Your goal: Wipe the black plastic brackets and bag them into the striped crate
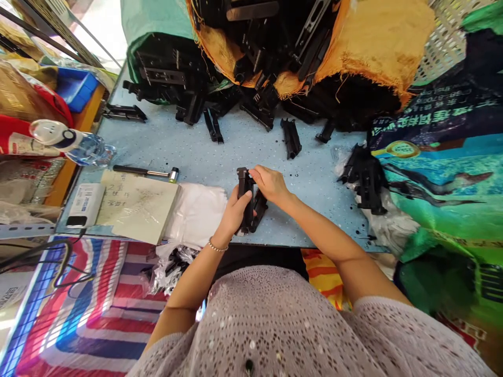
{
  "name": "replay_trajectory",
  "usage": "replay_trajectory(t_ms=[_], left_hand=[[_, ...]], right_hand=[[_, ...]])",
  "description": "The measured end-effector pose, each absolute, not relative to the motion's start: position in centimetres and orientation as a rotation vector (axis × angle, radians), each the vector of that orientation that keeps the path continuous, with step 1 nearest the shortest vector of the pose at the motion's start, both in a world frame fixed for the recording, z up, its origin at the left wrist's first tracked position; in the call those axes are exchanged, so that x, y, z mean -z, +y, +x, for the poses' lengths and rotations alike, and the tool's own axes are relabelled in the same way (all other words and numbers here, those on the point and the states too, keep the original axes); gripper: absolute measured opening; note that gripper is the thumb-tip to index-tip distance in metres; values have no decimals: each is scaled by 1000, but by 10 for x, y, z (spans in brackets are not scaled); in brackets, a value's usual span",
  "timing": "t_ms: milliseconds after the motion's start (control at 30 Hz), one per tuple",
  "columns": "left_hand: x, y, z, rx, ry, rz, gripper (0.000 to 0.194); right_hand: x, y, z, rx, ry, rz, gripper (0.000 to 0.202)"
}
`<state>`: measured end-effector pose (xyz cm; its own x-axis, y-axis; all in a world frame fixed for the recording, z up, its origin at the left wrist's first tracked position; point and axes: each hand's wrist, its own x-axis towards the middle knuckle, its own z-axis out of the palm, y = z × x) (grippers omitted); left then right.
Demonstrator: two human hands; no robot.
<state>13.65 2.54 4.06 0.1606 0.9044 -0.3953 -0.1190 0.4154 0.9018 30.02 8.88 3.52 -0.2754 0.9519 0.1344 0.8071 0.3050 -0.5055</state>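
My left hand [232, 212] is closed around a long, narrow black plastic part [242, 184], which stands nearly lengthwise to me near the front edge of the table. Its thumb lies along the part's face. At the part's far end, the fingers of my right hand [272, 184] are pinched together against its right side. Whether they also hold something small there is hidden. A second black piece [259, 213] slants out beside the held part under my hands; I cannot tell if the two are joined.
Sacks of black parts, one green [153, 39] and one orange [361, 47], line the back. Loose black parts [291, 138] lie before them. Leftward are a small hammer [145, 172], cardboard [137, 207], white plastic bags [196, 212] and a bottle [88, 148]. Bagged parts [367, 178] sit right.
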Motion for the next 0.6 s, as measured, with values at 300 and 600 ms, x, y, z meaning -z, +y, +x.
replay_trajectory(t_ms=[300, 600], left_hand=[[-23, 54, 113, -858, 1494, 1179, 46], [-11, 18, 138, -65, 1768, 1848, 67]], right_hand=[[-9, 15, 299, -850, -2384, -1293, 48], [2, 176, 393, -71, -1654, -2152, 40]])
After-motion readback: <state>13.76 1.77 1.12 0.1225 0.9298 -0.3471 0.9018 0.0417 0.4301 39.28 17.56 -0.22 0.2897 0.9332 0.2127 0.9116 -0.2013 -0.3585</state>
